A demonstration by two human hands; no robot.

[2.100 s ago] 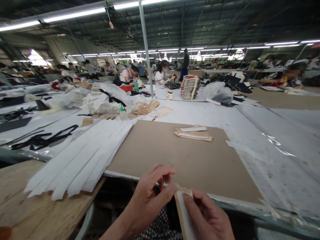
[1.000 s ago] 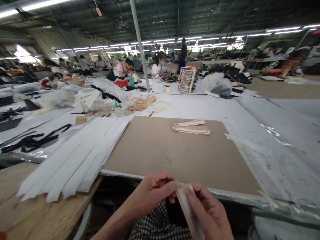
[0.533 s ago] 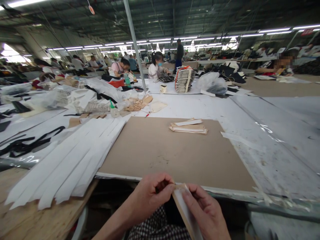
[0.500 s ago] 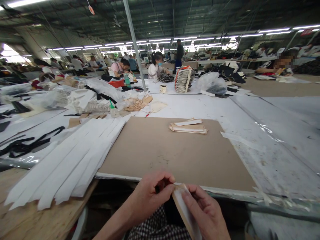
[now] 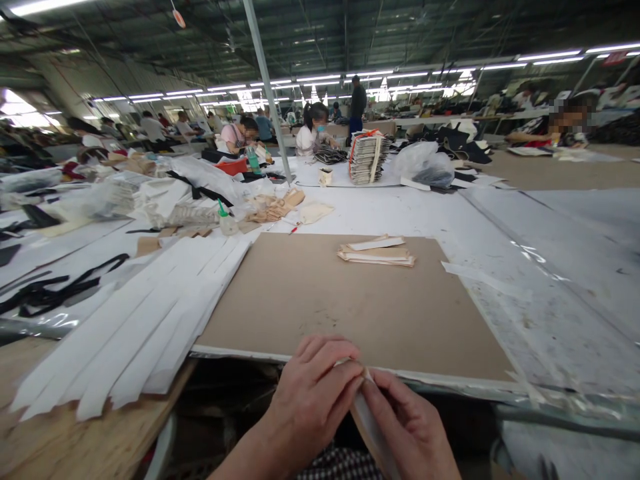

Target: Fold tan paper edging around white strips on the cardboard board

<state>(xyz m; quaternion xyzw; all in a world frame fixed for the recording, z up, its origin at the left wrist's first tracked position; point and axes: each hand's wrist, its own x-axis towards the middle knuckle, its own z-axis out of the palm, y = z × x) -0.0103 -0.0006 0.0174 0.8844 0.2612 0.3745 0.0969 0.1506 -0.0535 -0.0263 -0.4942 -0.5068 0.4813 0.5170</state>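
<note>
A narrow strip, tan along its edge and white on its face, slants down from the table's front edge. My left hand pinches its upper end, fingers curled over the top. Close beside it, my right hand grips the strip along its upper part, thumb pressed on the white face. The fingertips of both hands meet at the top end and hide it. Beyond them on the brown board lies a small pile of similar tan and white strips.
Long white strips fan out at the left over a wooden surface. Farther back are a green-capped bottle, tan scraps, a tied stack and plastic bags. A metal pole rises behind. Several people work farther off.
My left hand has moved up and right, its fingers now folded over the strip's top end. My right hand has stayed nearly in place.
</note>
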